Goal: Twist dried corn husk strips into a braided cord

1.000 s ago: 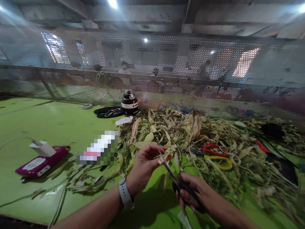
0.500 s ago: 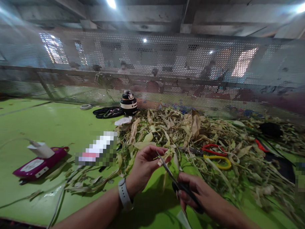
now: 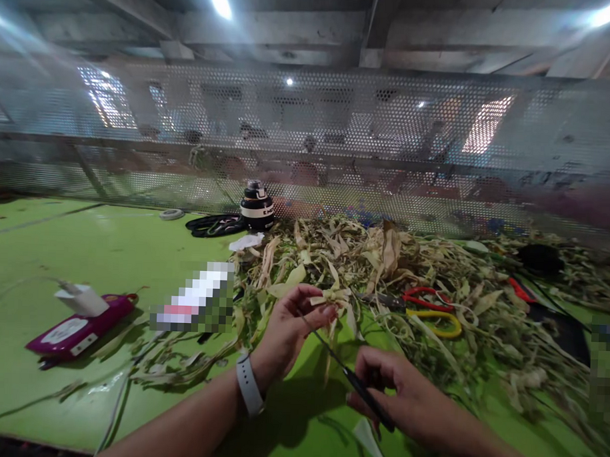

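Note:
My left hand, with a pale watch strap on its wrist, pinches a pale, dried plant piece between thumb and fingers. My right hand is closed around dark-handled scissors, seen almost edge-on. Their thin blades point up and left, with the tip beside the left hand's fingers. Whether the blades are apart is hard to make out. A large heap of dried leaves and stalks spreads behind both hands. A pale strip lies below my right hand.
Scissors with red and yellow handles lie on the heap. A dark bottle stands behind, near a perforated screen. On the left of the green table are a purple power strip with a white plug, cables and a pixelated object.
The scissors have turned from face-on to nearly edge-on, and their tip has shifted down and left, towards the left hand's fingers. The plant piece has turned slightly in the left hand.

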